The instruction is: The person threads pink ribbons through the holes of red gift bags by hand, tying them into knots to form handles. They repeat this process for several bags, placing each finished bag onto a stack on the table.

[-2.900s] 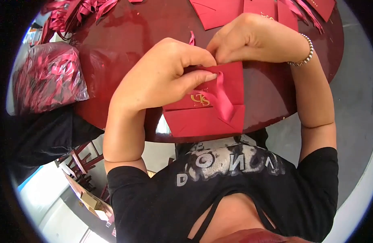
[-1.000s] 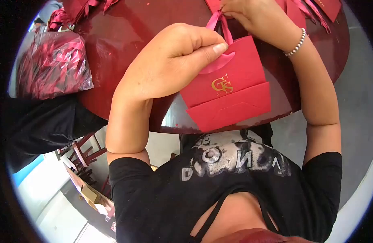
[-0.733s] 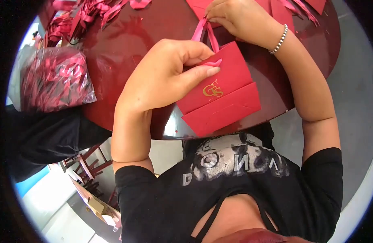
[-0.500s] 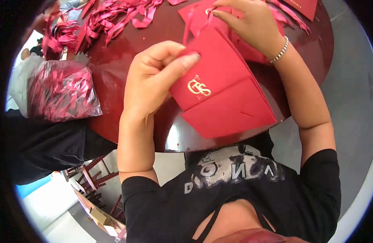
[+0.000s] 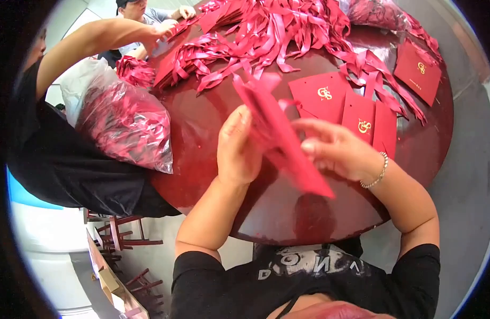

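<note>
A red paper bag point(image 5: 287, 143) is held up edge-on over the near part of the round table, blurred by motion. On its left side my left hand point(image 5: 238, 146) grips it, fingers partly hidden behind it. My right hand point(image 5: 338, 149), with a beaded bracelet at the wrist, is at the bag's right side with fingers bent; whether it grips the bag is unclear. Pink ribbon shows at the bag's upper end. Beyond my right hand lie flat red bags with gold lettering, one point(image 5: 320, 94) behind another point(image 5: 358, 119).
A large heap of pink ribbons point(image 5: 271, 32) covers the far part of the dark red table point(image 5: 194, 125). A clear plastic bag of red items point(image 5: 125, 122) sits at left beside a person in black point(image 5: 69, 165). Another person point(image 5: 133, 11) is across the table. Another red bag point(image 5: 419, 72) lies at right.
The view has tilted up, showing more of the table and people. The bag has turned from its lettered face to edge-on. My right hand has left the ribbon and come down beside the bag.
</note>
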`<state>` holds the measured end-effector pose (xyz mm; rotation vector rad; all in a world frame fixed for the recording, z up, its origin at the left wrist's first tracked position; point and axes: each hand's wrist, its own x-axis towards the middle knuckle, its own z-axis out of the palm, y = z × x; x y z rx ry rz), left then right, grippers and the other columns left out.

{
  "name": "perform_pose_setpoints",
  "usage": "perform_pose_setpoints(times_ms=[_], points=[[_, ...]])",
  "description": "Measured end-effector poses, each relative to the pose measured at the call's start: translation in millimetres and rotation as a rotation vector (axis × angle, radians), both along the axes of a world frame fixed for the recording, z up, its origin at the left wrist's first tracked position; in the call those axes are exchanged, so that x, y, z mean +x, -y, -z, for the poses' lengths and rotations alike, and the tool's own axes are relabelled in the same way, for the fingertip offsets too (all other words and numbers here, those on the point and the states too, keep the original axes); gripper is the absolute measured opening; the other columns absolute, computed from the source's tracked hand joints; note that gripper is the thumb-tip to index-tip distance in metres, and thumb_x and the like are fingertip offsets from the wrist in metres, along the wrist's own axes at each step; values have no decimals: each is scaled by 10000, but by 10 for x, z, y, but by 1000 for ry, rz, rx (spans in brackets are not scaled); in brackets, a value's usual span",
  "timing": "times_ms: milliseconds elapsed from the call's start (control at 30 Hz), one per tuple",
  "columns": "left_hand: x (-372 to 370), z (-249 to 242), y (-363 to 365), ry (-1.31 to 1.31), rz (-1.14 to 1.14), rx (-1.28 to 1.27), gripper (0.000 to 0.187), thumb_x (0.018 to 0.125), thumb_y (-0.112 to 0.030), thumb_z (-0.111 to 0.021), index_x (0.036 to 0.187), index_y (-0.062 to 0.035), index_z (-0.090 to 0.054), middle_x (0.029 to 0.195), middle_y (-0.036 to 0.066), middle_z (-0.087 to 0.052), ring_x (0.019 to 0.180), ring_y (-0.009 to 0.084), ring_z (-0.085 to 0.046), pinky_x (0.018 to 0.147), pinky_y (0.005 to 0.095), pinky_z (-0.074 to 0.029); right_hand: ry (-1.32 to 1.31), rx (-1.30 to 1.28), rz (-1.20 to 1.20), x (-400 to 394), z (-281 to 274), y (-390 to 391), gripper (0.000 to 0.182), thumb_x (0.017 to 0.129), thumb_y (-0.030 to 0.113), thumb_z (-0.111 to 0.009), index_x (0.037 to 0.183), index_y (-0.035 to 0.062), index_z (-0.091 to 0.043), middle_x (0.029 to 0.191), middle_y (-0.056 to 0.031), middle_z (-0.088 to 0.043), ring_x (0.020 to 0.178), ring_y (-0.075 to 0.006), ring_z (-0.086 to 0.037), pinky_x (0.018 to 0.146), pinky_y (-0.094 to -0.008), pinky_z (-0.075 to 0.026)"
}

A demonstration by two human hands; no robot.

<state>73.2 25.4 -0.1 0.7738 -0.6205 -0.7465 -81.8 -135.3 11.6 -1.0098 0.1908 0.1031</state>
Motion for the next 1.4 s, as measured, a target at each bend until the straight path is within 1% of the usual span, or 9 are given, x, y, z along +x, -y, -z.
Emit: perform_pose_setpoints(times_ms=[100, 167, 233, 400, 500, 700, 967, 1133, 1400], points=[[251, 55, -97, -313, 213, -83, 340, 1065, -340, -496, 1216, -54, -600, 1162, 73, -657, 1105, 189, -610, 950, 379, -503, 21, -251, 177, 0, -17, 167, 611, 918, 38, -721, 1458, 9, -438, 841, 30, -587, 739, -47, -572, 657, -201, -473], [398, 44, -36, -68, -355, 240, 250, 1047, -264, -542, 1149, -55, -632, 1080, 46, -668, 1006, 163, -618, 901, 330, -501, 96, -466, 244, -19, 50, 281, 621, 904, -1, -720, 1456, 14, -436, 803, 30, -571, 696, -49, -564, 630, -206, -478], [446, 10, -27, 9, -450, 251, 165, 991, -156, -633, 1113, -47, -648, 1038, 34, -677, 933, 134, -617, 853, 274, -486, 59, -730, 214, -48, 29, 352, 593, 902, -20, -711, 1429, 4, -440, 766, 22, -557, 649, -56, -564, 596, -216, -481], [296, 89, -12, 674, -226, 606, 149, 879, -77, -763, 1005, -20, -708, 967, 23, -709, 869, 86, -651, 781, 235, -515, 2, -978, 165, -54, 40, 335, 481, 908, -32, -686, 1330, -3, -456, 697, -3, -583, 589, -66, -578, 554, -227, -467], [168, 36, -11, 1306, -323, 746, 280, 791, -126, -824, 1034, -40, -714, 1003, 56, -688, 961, 178, -637, 842, 319, -509, -3, -999, 167, -53, 20, 332, 477, 865, 25, -718, 1273, -47, -482, 660, -96, -643, 564, -162, -653, 565, -306, -480], [204, -30, -55, 1386, -260, 694, 331, 736, -110, -838, 1019, -34, -683, 966, 78, -649, 967, 230, -617, 862, 338, -493, -46, -1016, 102, -93, -33, 291, 486, 876, -6, -692, 1296, 20, -449, 681, -36, -599, 563, -101, -603, 558, -259, -462], [-57, -168, -60, 1408, -122, 634, 327, 730, -50, -822, 985, -30, -618, 938, 76, -649, 898, 243, -586, 840, 349, -473, 591, -1601, 396, -39, 100, 208, 379, 805, 136, -746, 1164, 33, -676, 1073, -168, -652, 1028, -355, -619, 943, -449, -492], [-147, -249, -25, 1555, -164, 582, 317, 701, -94, -837, 986, -51, -704, 903, 73, -653, 927, 263, -577, 877, 376, -441, 582, -1474, 269, -21, 156, 159, 81, 814, 100, -702, 853, 50, -653, 905, -119, -660, 932, -333, -627, 866, -443, -485], [-11, -289, -35, 1520, -120, 678, 236, 781, -193, -810, 958, -75, -707, 876, 12, -656, 923, 217, -546, 907, 392, -359, 493, -1502, 255, -48, 61, 205, 98, 848, 94, -707, 897, 32, -648, 899, -106, -644, 926, -310, -601, 883, -423, -485]])
